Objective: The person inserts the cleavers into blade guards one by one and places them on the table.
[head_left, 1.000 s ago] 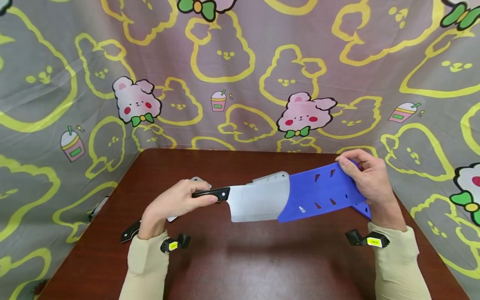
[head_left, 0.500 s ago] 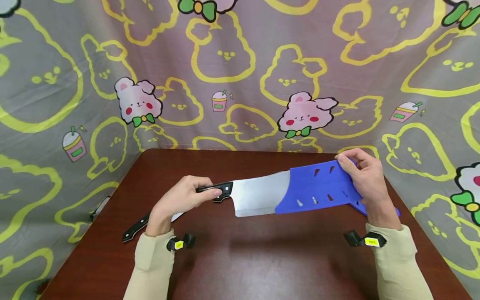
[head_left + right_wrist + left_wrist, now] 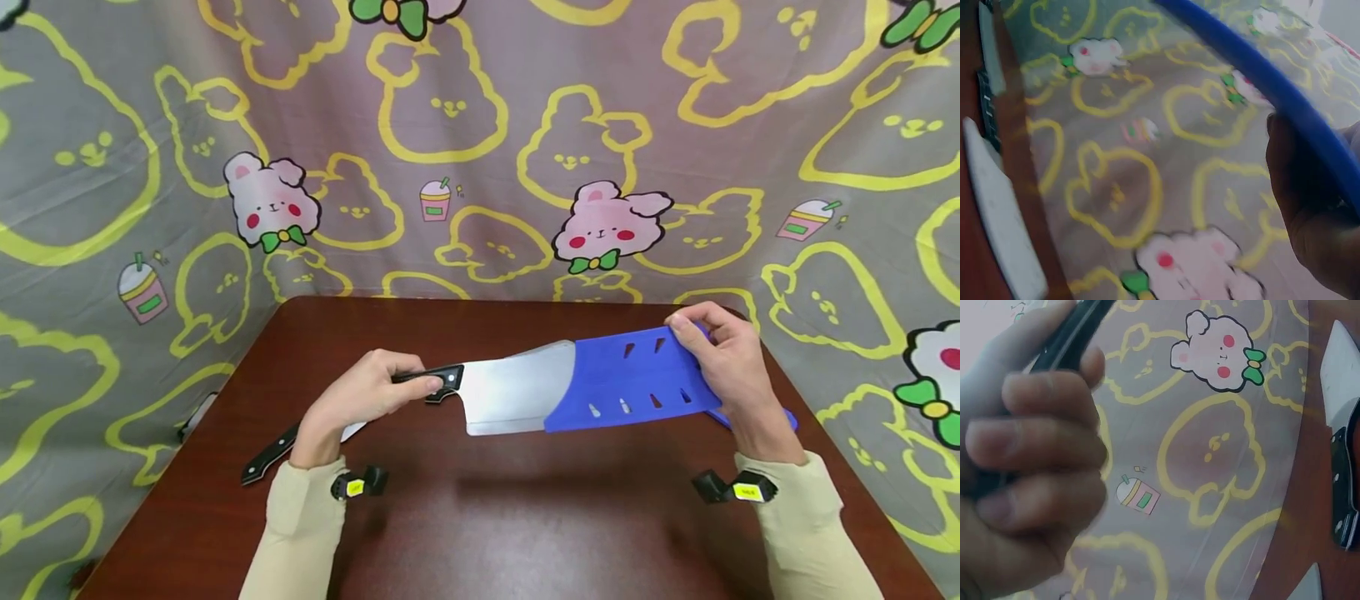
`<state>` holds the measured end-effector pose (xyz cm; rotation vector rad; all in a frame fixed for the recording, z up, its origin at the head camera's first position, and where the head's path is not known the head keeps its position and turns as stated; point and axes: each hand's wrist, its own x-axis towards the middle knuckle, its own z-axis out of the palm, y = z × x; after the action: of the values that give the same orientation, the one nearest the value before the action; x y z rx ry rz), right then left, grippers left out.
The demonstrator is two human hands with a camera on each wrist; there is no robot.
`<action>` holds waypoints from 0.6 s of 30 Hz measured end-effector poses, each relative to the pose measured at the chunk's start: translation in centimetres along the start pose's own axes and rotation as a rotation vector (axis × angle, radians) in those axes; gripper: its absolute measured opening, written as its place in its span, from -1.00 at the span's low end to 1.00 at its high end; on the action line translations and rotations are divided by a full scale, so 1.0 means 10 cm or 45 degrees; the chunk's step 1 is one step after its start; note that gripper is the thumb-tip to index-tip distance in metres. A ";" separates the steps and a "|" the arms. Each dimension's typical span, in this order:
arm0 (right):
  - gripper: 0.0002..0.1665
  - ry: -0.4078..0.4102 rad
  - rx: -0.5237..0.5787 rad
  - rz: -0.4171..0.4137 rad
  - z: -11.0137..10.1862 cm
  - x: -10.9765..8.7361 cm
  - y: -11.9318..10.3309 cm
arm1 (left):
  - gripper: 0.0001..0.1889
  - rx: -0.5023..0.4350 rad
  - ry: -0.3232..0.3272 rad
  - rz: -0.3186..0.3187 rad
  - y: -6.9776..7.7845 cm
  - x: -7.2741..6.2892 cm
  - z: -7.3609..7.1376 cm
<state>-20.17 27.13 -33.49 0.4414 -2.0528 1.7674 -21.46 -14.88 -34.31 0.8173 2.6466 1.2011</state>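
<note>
Left hand [image 3: 365, 387] grips the cleaver [image 3: 517, 390] by its handle | right hand [image 3: 727, 371] pinches the blue sheath [image 3: 637, 379] covering its tip | I see another knife [image 3: 267, 459] below left hand

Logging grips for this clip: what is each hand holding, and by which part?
The left hand grips the cleaver by its black handle; the right hand holds the blue sheath by the end away from that handle.
</note>
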 end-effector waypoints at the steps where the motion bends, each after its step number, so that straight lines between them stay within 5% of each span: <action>1: -0.89 -0.030 -0.041 0.017 0.05 -0.02 -0.01 | -0.73 -0.009 -0.017 0.020 0.02 0.03 0.05; 6: -0.75 -0.162 -0.165 0.152 0.30 -0.12 0.01 | -0.64 -0.023 -0.077 0.060 0.09 0.16 0.29; 9: -0.75 -0.119 -0.169 0.174 0.36 -0.15 0.04 | -0.61 0.008 -0.024 0.048 0.09 0.18 0.34; 13: -0.76 -0.079 -0.173 0.131 0.40 -0.15 0.03 | -0.59 0.042 0.030 0.038 0.15 0.18 0.30; 18: -0.77 -0.067 -0.129 0.148 0.43 -0.14 -0.04 | -0.61 0.011 -0.002 -0.016 0.25 0.14 0.18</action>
<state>-19.17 22.81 -34.36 0.3490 -2.2340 1.7237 -20.98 -11.61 -33.52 0.8018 2.6532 1.1861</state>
